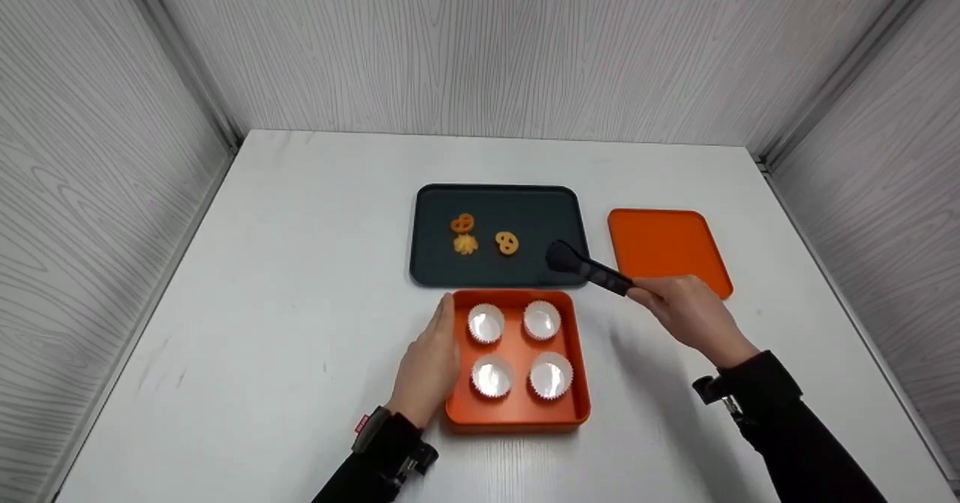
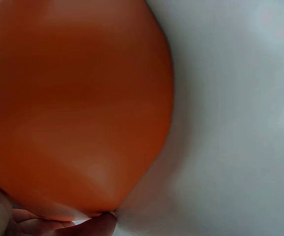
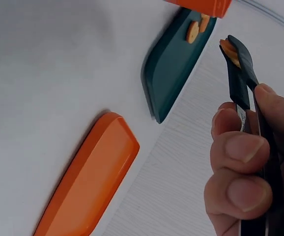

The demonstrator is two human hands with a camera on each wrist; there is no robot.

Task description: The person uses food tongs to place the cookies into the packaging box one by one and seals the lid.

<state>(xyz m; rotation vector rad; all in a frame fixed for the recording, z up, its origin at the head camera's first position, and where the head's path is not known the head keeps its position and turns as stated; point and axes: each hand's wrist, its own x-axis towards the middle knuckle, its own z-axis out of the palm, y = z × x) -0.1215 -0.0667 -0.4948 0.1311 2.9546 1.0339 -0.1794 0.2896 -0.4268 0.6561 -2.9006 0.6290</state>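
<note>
An orange square box [image 1: 517,413] holds several white paper baking cups [image 1: 491,376]. Along its left wall lies my left hand [image 1: 425,372], fingers stretched toward the far corner and touching the side; in the left wrist view, fingertips [image 2: 102,223] meet the box's edge. My right hand [image 1: 691,315] grips black tongs [image 1: 600,272] whose tips hover over the right part of a dark green tray [image 1: 499,196]. A small golden biscuit [image 3: 229,51] sits between the tong tips in the right wrist view. On the tray are two pretzel-shaped biscuits [image 1: 507,244] and a flower-shaped one [image 1: 466,244].
An orange flat tray [image 1: 664,244] lies to the right, partly behind my right hand. The white table [image 1: 300,323] is bounded by pale wood-grain panels [image 1: 480,53] at the back and both sides. The green tray stands just beyond the box.
</note>
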